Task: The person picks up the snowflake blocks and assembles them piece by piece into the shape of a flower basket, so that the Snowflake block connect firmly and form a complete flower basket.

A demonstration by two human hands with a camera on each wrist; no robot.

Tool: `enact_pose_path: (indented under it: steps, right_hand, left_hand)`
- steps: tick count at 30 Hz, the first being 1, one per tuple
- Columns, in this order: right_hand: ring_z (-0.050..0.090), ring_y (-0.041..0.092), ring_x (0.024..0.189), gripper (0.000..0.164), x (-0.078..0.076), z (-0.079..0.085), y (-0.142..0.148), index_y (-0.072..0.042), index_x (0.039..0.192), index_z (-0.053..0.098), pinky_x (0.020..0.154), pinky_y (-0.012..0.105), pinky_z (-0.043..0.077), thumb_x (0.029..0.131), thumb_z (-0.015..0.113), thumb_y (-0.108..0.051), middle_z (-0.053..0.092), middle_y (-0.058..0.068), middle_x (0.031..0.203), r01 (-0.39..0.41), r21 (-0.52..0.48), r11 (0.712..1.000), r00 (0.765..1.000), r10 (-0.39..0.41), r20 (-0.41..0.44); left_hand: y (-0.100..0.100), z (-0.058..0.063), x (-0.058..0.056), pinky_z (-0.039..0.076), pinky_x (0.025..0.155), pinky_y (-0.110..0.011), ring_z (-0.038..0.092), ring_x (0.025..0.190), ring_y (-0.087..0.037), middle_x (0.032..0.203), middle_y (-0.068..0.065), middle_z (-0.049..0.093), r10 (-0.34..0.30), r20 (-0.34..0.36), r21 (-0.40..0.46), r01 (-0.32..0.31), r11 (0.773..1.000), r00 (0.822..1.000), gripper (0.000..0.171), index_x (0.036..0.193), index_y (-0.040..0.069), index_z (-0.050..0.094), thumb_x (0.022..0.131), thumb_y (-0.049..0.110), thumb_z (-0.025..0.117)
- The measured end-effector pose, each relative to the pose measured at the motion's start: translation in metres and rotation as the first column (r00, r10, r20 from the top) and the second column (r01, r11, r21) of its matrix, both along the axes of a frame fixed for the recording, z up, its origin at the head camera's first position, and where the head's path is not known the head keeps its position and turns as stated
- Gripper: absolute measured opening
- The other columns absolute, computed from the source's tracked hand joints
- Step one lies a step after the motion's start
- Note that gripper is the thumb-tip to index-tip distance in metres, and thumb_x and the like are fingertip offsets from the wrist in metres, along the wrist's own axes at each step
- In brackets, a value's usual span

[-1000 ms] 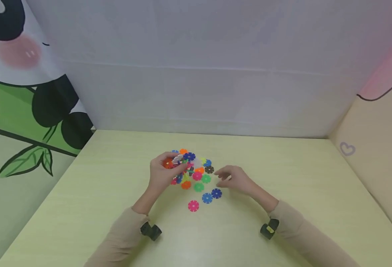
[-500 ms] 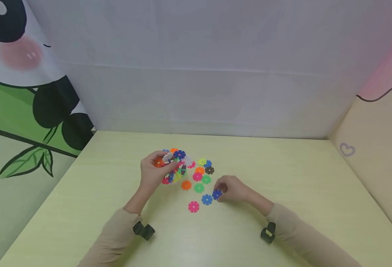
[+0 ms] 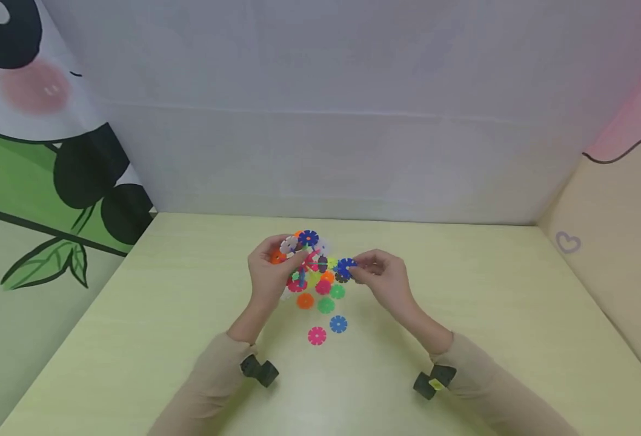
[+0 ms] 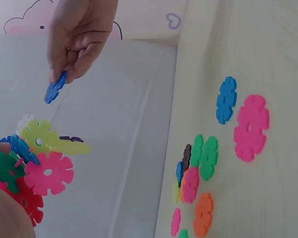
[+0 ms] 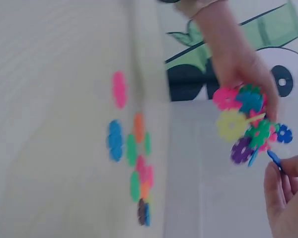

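My left hand (image 3: 271, 266) grips a cluster of interlocking plastic flower discs (image 4: 48, 172) in many colours, slotted together at angles and raised off the table. Between thumb and fingers, my right hand (image 3: 386, 275) pinches a single dark blue flower disc (image 3: 346, 267) by its edge. That disc hangs just right of the cluster; in the left wrist view a gap shows between them, and in the right wrist view its edge comes close to the cluster's blue and green pieces. The left palm and fingers hide part of the cluster.
Loose flower discs lie flat on the pale table (image 3: 135, 339) below the hands. Nearest the person are a pink disc (image 3: 317, 336) and a light blue disc (image 3: 338, 324). Farther back are an orange disc (image 3: 305, 301) and green ones (image 3: 326, 305). A grey-white backdrop (image 3: 353, 163) closes the far edge.
My right hand picked up the dark blue disc from the table and raised it toward the cluster. My left hand shifted left, then came back right with the cluster.
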State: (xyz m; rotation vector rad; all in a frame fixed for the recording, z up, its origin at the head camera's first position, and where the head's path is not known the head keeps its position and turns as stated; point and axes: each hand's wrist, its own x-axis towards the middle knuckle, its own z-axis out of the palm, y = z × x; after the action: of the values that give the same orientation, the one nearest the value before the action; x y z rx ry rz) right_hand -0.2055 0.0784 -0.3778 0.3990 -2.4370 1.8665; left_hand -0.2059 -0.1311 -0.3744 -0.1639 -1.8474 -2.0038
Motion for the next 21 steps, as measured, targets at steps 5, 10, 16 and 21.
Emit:
enact_pose_path:
  steps: [5, 10, 16, 21]
  right_hand:
    - [0.063, 0.013, 0.068, 0.017, 0.002, 0.008, -0.006, -0.002, 0.092, 0.065, 0.063, 0.024, 0.054, 0.080, 0.068, -0.012, 0.064, 0.008, 0.082, 0.045, -0.156, 0.987, 0.997, -0.055, -0.060]
    - [0.064, 0.014, 0.069, 0.014, 0.006, 0.012, -0.009, 0.002, 0.092, 0.065, 0.067, 0.026, 0.054, 0.080, 0.066, -0.005, 0.065, 0.012, 0.084, 0.094, -0.156, 0.983, 0.995, -0.095, -0.001]
    - [0.066, 0.021, 0.073, 0.015, 0.006, 0.011, -0.012, 0.007, 0.093, 0.063, 0.069, 0.027, 0.054, 0.080, 0.066, 0.000, 0.065, 0.020, 0.090, 0.091, -0.206, 0.974, 0.995, -0.083, 0.048]
    - [0.066, 0.018, 0.070, 0.015, 0.008, 0.010, -0.013, 0.008, 0.092, 0.064, 0.069, 0.027, 0.055, 0.079, 0.066, 0.001, 0.066, 0.021, 0.089, 0.100, -0.213, 0.972, 0.995, -0.093, 0.043]
  left_hand:
    - [0.014, 0.005, -0.001, 0.053, 0.071, -0.023, 0.061, 0.088, -0.013, 0.093, 0.003, 0.062, -0.016, -0.011, 0.032, 0.017, 0.999, 1.000, 0.033, 0.105, -0.004, 0.059, 0.075, 0.000, 0.071]
    - [0.020, 0.005, -0.001, 0.053, 0.071, -0.024, 0.060, 0.089, -0.014, 0.094, 0.000, 0.061, -0.028, -0.028, 0.029, 0.029, 0.999, 0.999, 0.034, 0.106, -0.003, 0.060, 0.074, 0.001, 0.072]
    - [0.023, 0.004, 0.001, 0.054, 0.067, -0.024, 0.062, 0.087, -0.020, 0.098, -0.008, 0.060, -0.027, -0.019, -0.010, 0.027, 1.000, 0.999, 0.033, 0.106, -0.002, 0.059, 0.076, 0.005, 0.072]
    - [0.024, 0.003, 0.004, 0.054, 0.068, -0.024, 0.061, 0.088, -0.017, 0.099, -0.014, 0.060, -0.020, -0.052, -0.047, 0.017, 0.999, 0.998, 0.033, 0.105, -0.002, 0.060, 0.075, 0.005, 0.072]
